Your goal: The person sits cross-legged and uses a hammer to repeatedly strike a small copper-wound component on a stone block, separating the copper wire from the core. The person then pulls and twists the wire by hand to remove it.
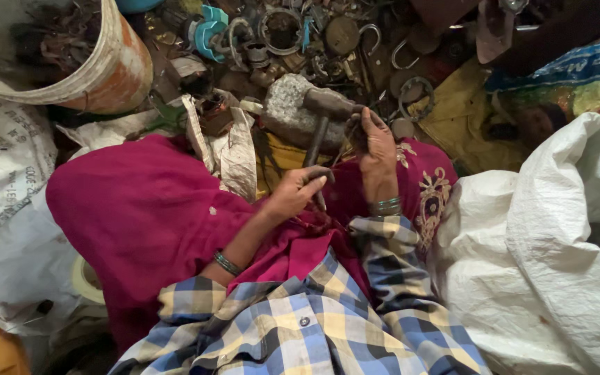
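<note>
At the centre of the frame the left hand (294,192) is closed around the handle of a hammer (322,121), whose dark metal head lies above it, against a rough grey stone (287,111). Just to the right, the right hand (375,147) is raised with its fingers curled around a small dark piece that is too small to make out. Both hands rest over a magenta cloth (147,208) spread across the lap.

In the upper left, a tilted white bucket (116,69) with rust-orange staining holds a tangle of dark rusty scrap. Along the top of the frame lies a loose heap of metal scrap (328,35): rings, hooks, round discs and a turquoise fitting (210,31). A large white woven sack (564,250) fills the right side, its contents hidden. Another printed white sack (1,160) lies at the left edge, and a yellow cloth (463,118) lies right of the stone.
</note>
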